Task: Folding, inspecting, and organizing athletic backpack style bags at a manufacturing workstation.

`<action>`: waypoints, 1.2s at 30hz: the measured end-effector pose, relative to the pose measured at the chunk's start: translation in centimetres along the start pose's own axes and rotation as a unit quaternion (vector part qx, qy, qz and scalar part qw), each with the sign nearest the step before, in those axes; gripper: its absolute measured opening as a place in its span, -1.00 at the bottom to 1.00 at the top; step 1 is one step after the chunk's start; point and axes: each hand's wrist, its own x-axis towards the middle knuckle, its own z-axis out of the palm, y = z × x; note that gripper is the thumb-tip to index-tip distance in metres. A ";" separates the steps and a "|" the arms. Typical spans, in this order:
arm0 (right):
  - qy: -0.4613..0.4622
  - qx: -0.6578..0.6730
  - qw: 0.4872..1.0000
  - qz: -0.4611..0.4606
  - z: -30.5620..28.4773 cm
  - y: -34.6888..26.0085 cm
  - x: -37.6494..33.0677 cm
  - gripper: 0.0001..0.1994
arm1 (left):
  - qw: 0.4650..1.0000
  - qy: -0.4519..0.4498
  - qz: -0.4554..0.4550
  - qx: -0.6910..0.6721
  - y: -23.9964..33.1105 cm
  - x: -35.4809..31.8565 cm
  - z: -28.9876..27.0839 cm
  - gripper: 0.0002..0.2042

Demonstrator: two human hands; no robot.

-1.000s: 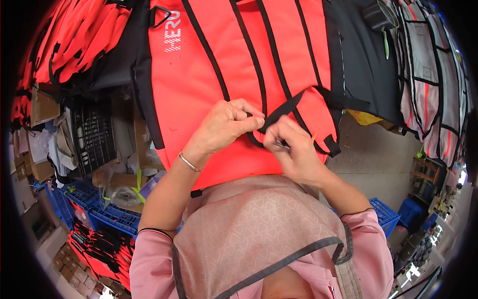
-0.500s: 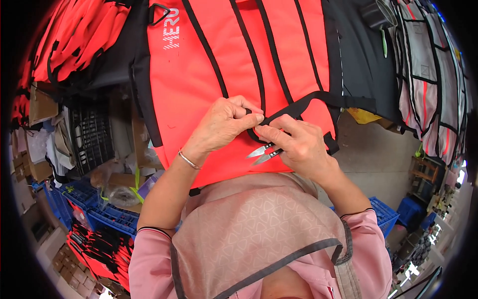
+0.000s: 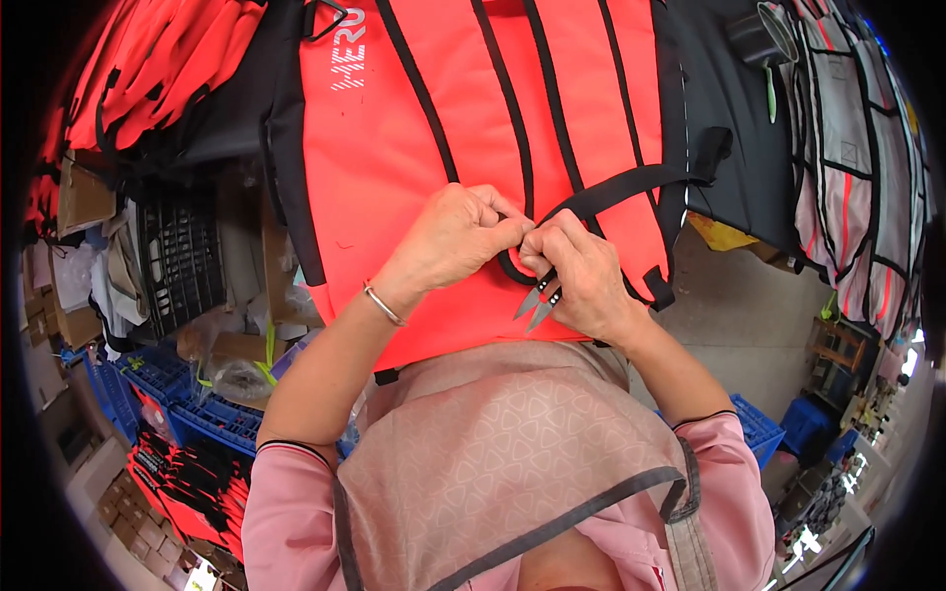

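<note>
A bright coral-red backpack with black trim lies in front of me, its padded shoulder straps running away from me. My left hand pinches black webbing at the lower end of one strap. Close against it, my right hand also pinches the black webbing strap, whose loose end reaches right and curls up over the dark table. Small thread snips are tucked in my right hand, blades pointing down and left. Whatever lies right between the fingertips is hidden.
More red pieces are heaped at the far left. Grey mesh panels with black edging hang at the right. A dark cup-like holder sits on the black table cover. Blue crates stand below at left.
Both hands have drawn closer together at the strap, the right rising slightly. The webbing's free end has swung up and curled. In my view, the backpack has shifted slightly right.
</note>
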 end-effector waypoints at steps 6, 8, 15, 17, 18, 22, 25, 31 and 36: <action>-0.020 0.037 0.994 0.105 1.2 -1.4 -0.7 -0.64 | 0.996 0.037 0.048 0.067 -1.9 0.1 0.5 -0.69; -0.065 0.096 0.987 0.113 1.8 -2.7 -2.5 -0.64 | 0.991 0.038 0.097 0.080 -2.1 0.4 0.5 -0.69; 0.001 0.181 0.969 0.169 -1.5 -3.6 -2.8 -0.84 | 0.993 0.029 0.092 0.064 -2.1 0.0 0.0 -0.65; 0.106 0.088 0.979 0.153 -2.0 -3.6 -2.0 -0.85 | 0.993 0.016 0.090 0.072 -1.9 0.0 -0.1 -0.66; 0.100 0.097 0.977 0.162 -1.7 -3.5 -1.4 -0.80 | 0.992 0.024 0.090 0.081 -2.0 0.0 0.0 -0.66; 0.055 0.023 0.991 0.120 -0.4 -0.1 -1.0 -0.76 | 0.984 0.049 0.153 0.071 -2.6 -0.1 0.2 -0.64; 0.028 0.204 0.952 0.227 -0.9 -0.1 0.1 -0.76 | 0.994 0.015 0.112 0.011 -2.4 -0.5 0.0 -0.62; 0.015 0.310 0.918 0.245 -0.6 0.5 1.6 -0.80 | 0.998 -0.038 -0.004 0.045 -0.2 -0.2 -0.4 -0.64; 0.131 0.222 0.935 0.243 -2.3 -0.7 1.1 -0.78 | 0.998 0.007 0.055 0.002 -1.5 -0.6 0.1 -0.70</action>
